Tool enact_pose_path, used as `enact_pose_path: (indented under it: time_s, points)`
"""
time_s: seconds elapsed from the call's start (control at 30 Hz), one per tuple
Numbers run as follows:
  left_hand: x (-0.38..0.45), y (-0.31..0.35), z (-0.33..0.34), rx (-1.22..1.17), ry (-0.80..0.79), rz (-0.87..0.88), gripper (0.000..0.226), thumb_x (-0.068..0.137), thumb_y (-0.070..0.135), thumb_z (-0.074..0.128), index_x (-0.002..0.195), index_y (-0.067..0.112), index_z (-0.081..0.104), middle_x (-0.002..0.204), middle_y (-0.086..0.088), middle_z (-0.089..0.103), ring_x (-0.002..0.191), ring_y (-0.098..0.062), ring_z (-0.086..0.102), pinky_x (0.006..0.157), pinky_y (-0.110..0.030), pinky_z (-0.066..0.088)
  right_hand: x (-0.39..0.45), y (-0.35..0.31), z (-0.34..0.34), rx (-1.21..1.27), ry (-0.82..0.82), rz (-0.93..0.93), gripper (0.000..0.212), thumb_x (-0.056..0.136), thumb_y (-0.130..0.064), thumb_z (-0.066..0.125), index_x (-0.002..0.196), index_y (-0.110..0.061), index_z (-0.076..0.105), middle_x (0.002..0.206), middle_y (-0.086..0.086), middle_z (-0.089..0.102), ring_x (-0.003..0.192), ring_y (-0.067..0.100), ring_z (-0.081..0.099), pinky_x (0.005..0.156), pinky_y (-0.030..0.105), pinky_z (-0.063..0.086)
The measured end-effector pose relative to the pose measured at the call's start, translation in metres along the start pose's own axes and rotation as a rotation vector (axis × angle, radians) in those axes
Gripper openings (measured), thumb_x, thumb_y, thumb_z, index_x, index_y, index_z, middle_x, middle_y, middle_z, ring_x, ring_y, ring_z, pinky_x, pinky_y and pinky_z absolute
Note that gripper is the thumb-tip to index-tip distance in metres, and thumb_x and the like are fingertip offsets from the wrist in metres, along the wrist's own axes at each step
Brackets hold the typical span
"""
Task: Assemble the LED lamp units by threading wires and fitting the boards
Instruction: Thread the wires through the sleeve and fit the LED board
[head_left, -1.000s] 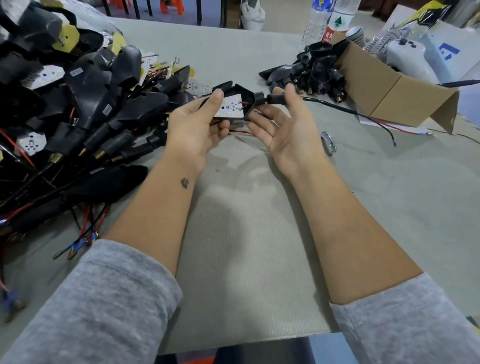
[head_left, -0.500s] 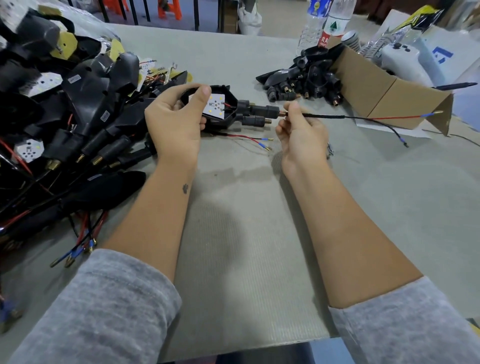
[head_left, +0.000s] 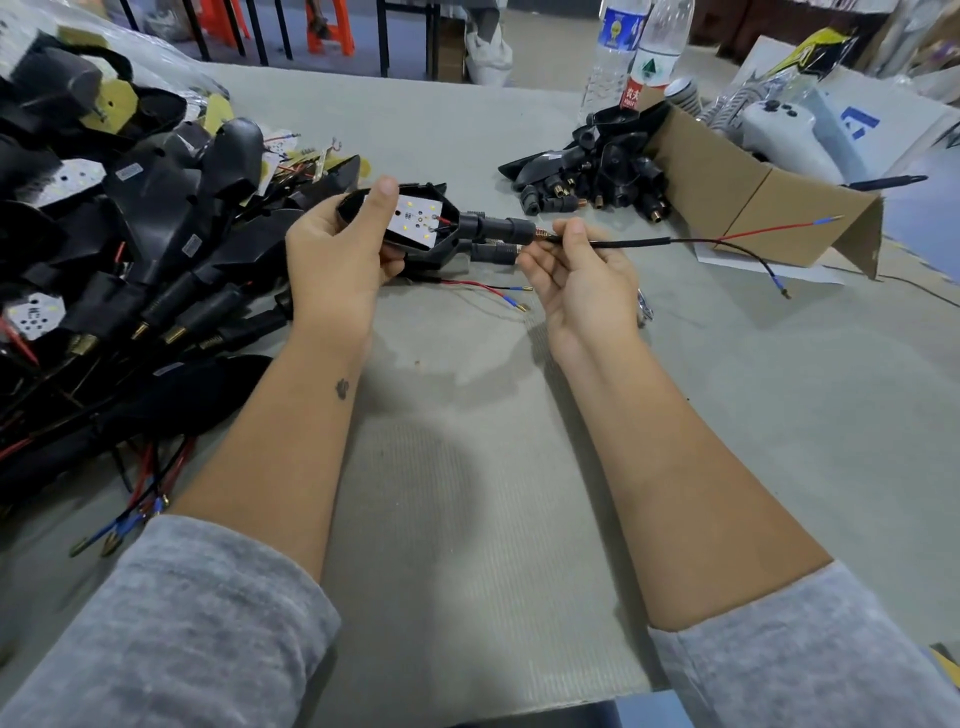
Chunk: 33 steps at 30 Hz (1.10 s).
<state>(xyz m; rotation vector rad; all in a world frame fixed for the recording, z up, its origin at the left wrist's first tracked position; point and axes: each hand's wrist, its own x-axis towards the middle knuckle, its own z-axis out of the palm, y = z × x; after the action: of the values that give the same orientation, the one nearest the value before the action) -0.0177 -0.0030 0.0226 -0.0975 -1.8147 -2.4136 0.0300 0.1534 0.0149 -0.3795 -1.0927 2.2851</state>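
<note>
Dozens of finished black lamp units (head_left: 135, 218) are heaped at the frame's left on the grey counter (head_left: 467, 519). Mid-frame, the left hand (head_left: 332, 260) grips a lamp housing (head_left: 415, 223), thumb pressing its white LED board (head_left: 418, 221). Right of it, the right hand (head_left: 582, 270) pinches the sleeved wire (head_left: 639, 241) at the housing's stem.

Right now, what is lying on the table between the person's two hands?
In the head view, loose red and black wires with blue-sleeved tips lie on the grey table between the left hand and the right hand.
</note>
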Motion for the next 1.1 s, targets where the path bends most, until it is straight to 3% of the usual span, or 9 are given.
enact_pose_path:
  time_s: [0.1,0.3,0.5,0.7,0.77,0.87,0.97,1.03,1.1]
  points:
    - [-0.005,0.000,0.012,-0.208,-0.033,-0.151,0.014,0.094,0.033,0.061,0.089,0.020,0.061,0.074,0.004,0.072,0.066,-0.010,0.069,0.060,-0.027,0.055,0.002,0.001,-0.002,0.019,0.026,-0.002,0.020,0.102,-0.008,0.047,0.086,-0.002,0.057,0.068,0.011,0.059,0.055,0.014,0.064,0.059,0.026,0.058]
    - [-0.022,0.001,0.024,-0.313,-0.236,-0.440,0.048,0.099,0.051,0.042,0.107,0.008,0.059,0.096,-0.014,0.069,0.075,-0.023,0.069,0.067,-0.034,0.060,0.003,-0.001,-0.003,0.006,0.064,-0.064,0.018,0.102,-0.008,0.047,0.087,-0.002,0.055,0.065,0.011,0.060,0.053,0.015,0.064,0.058,0.026,0.057]
    - [0.002,0.066,-0.008,-0.287,-0.249,-0.493,0.041,0.102,0.038,0.043,0.118,0.002,0.054,0.082,-0.018,0.070,0.058,-0.026,0.071,0.045,-0.024,0.053,-0.019,-0.003,0.021,-0.203,-0.140,-0.247,0.016,0.101,-0.007,0.048,0.088,-0.009,0.058,0.068,0.005,0.065,0.057,0.016,0.067,0.059,0.025,0.056]
    - [0.034,0.117,-0.057,0.032,-0.052,-0.280,0.026,0.099,0.026,0.054,0.119,0.009,0.050,0.093,-0.011,0.060,0.042,-0.014,0.064,0.040,-0.018,0.048,-0.059,0.017,0.056,-0.573,-0.446,-0.403,0.024,0.096,-0.008,0.057,0.085,-0.028,0.067,0.077,0.002,0.069,0.067,0.015,0.068,0.067,0.029,0.056]
    - [0.047,0.132,-0.076,0.178,0.018,-0.180,0.019,0.096,0.024,0.057,0.105,0.009,0.051,0.078,-0.009,0.062,0.037,-0.010,0.058,0.036,-0.016,0.043,-0.072,0.024,0.071,-0.725,-0.605,-0.621,0.025,0.094,-0.010,0.061,0.088,-0.032,0.069,0.084,-0.002,0.069,0.078,0.015,0.066,0.076,0.028,0.051]
    - [0.065,0.154,-0.106,0.372,0.137,-0.010,0.022,0.091,0.025,0.063,0.098,0.006,0.054,0.079,-0.012,0.063,0.036,-0.011,0.055,0.037,-0.017,0.041,-0.085,0.038,0.101,-0.958,-0.864,-1.003,0.013,0.095,-0.011,0.058,0.100,-0.011,0.070,0.090,0.004,0.067,0.085,0.019,0.064,0.077,0.028,0.050]
    - [0.074,0.166,-0.129,0.606,0.230,0.163,0.037,0.083,0.024,0.063,0.114,0.013,0.046,0.093,-0.008,0.064,0.067,-0.026,0.069,0.060,-0.036,0.057,-0.093,0.057,0.132,-1.144,-1.018,-0.964,0.019,0.094,-0.009,0.056,0.109,-0.007,0.068,0.099,0.009,0.067,0.095,0.028,0.063,0.082,0.039,0.050]
    - [0.072,0.164,-0.137,0.839,0.207,0.341,0.056,0.082,0.024,0.063,0.131,0.020,0.038,0.110,-0.003,0.056,0.096,-0.026,0.062,0.080,-0.036,0.049,-0.097,0.072,0.147,-1.205,-1.089,-0.880,0.028,0.091,-0.005,0.057,0.117,-0.005,0.065,0.111,0.012,0.065,0.107,0.030,0.059,0.092,0.037,0.047]
    - [0.065,0.153,-0.138,1.065,0.018,0.499,0.055,0.083,0.024,0.063,0.134,0.021,0.044,0.124,-0.004,0.054,0.107,-0.020,0.054,0.087,-0.029,0.039,-0.099,0.085,0.158,-1.298,-1.136,-0.825,0.032,0.090,-0.005,0.058,0.121,-0.006,0.064,0.123,0.010,0.063,0.117,0.029,0.054,0.101,0.033,0.039]
